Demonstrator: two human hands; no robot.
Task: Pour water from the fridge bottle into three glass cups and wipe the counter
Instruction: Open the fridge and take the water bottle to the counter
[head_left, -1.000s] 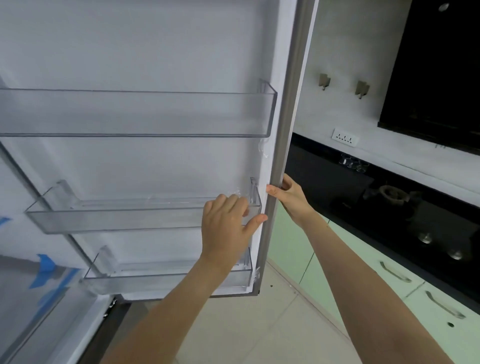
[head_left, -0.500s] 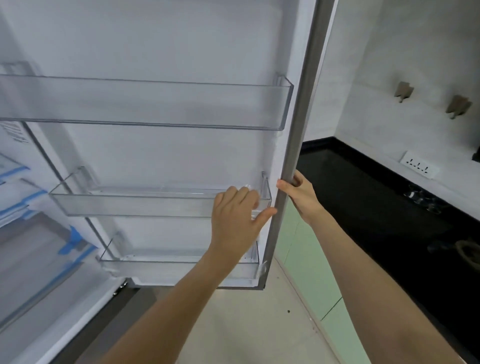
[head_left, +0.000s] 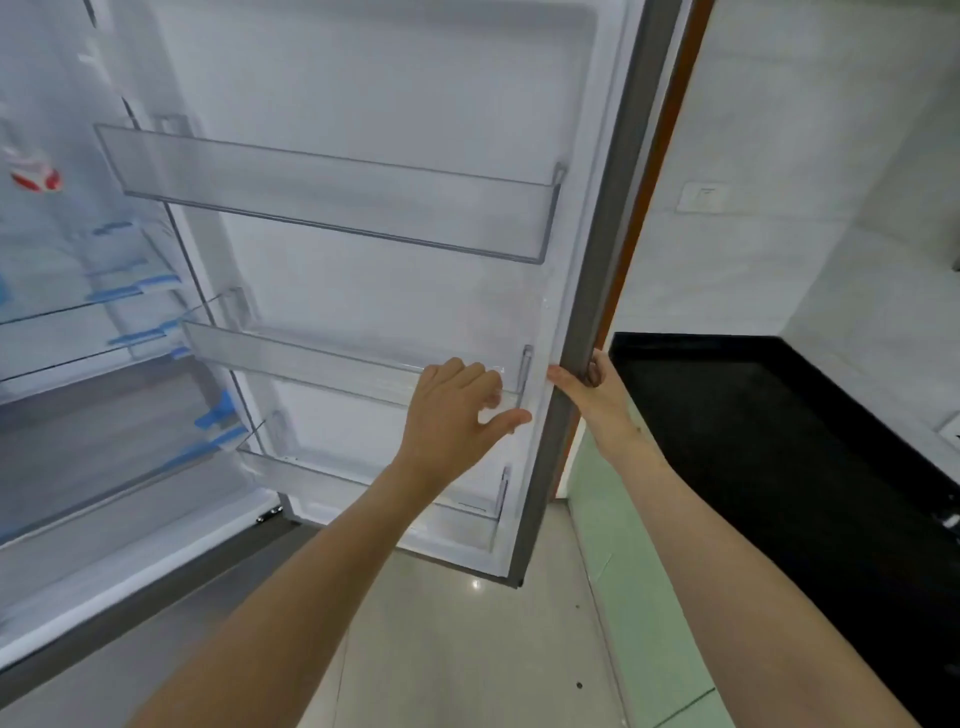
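The fridge door (head_left: 395, 88) stands open, its inner side facing me with three clear shelves that hold nothing. My left hand (head_left: 457, 415) grips the rim of the middle door shelf (head_left: 311, 358), fingers curled over it and thumb stretched out. My right hand (head_left: 592, 400) holds the door's grey outer edge (head_left: 613, 234), fingers wrapped round it. Inside the fridge at the far left sits a blurred object with a red and white label (head_left: 36, 176); I cannot tell whether it is the bottle. No glass cups are in view.
The black counter (head_left: 779, 441) lies right of the door, above pale green cabinets (head_left: 613, 561). Glass shelves with blue tape (head_left: 130, 296) fill the fridge interior at left. Beige floor tiles (head_left: 467, 649) lie below. A white wall switch (head_left: 701, 196) is behind the door.
The view has turned left and the door has swung further from the fridge body, so more of the interior shows. Both hands keep their hold on the door.
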